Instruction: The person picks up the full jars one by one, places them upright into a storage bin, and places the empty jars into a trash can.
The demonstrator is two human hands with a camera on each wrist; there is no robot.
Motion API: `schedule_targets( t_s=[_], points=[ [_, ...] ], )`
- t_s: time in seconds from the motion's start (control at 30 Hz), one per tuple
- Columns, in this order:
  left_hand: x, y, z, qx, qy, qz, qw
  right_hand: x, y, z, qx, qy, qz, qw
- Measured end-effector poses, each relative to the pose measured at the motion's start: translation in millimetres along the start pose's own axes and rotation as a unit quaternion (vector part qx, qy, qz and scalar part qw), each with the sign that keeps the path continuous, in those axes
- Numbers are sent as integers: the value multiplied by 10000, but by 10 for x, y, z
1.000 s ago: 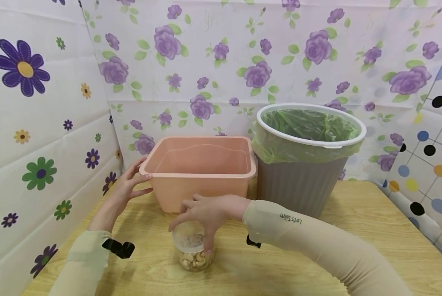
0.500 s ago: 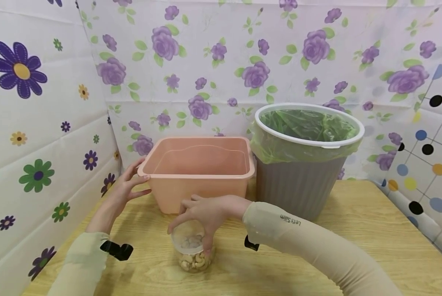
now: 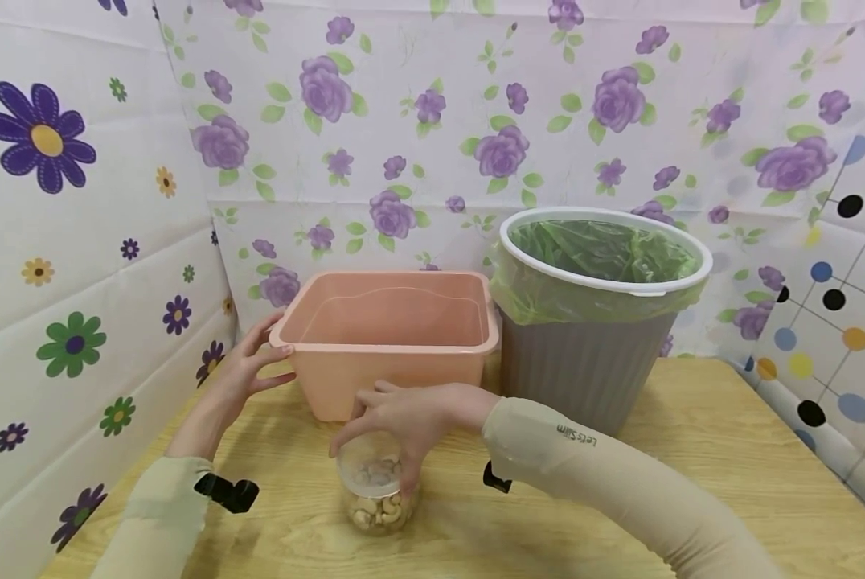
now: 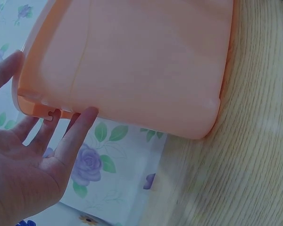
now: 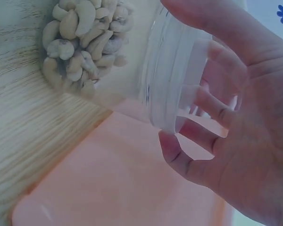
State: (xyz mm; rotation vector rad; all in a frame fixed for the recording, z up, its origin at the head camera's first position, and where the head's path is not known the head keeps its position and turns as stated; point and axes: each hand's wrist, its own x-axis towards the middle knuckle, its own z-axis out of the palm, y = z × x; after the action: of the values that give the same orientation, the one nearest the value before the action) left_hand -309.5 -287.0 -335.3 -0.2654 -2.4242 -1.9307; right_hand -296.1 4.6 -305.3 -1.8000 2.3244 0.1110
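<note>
A clear jar [image 3: 378, 497] with cashews in its bottom stands on the wooden table, close in front of a pink plastic tub [image 3: 375, 384]. My right hand [image 3: 407, 418] comes down over the jar's open mouth, with the fingers curled round the rim. In the right wrist view the fingers [image 5: 179, 155] ring the jar [image 5: 108, 52], and the tub [image 5: 122, 183] lies behind it. My left hand [image 3: 248, 366] touches the tub's left corner with straight fingers. In the left wrist view that hand [image 4: 33, 155] lies flat under the rim of the tub [image 4: 141, 66].
A grey ribbed bin [image 3: 584, 374] with a green liner stands right of the tub, touching it. Flowered panels close in the back and left. A dotted panel stands at the right. Bare wood [image 3: 729, 474] stretches in front of the bin.
</note>
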Motion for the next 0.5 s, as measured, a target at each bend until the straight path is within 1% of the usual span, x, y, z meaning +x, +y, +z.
schedule_targets(
  t_s=[0.13,0.27,0.33,0.43,0.5],
  points=[
    [3,-2,-4,-64,49,9,10000,-64,-37,-118,-58,65,-113,9999],
    [-5,0,-9,-24,31,-13,10000,-135,-50,-262,342,-5,-218,9992],
    [-10,1,-8,-3,23,-38,10000,-161,-51,-328,364,-43,-295,9989],
    [-14,1,-4,1,4,-46,10000,-198,-45,-425,108,-16,-389,9992],
    [-13,-2,-6,-1,13,-45,10000,-226,-30,-502,30,37,-433,9991]
  ],
)
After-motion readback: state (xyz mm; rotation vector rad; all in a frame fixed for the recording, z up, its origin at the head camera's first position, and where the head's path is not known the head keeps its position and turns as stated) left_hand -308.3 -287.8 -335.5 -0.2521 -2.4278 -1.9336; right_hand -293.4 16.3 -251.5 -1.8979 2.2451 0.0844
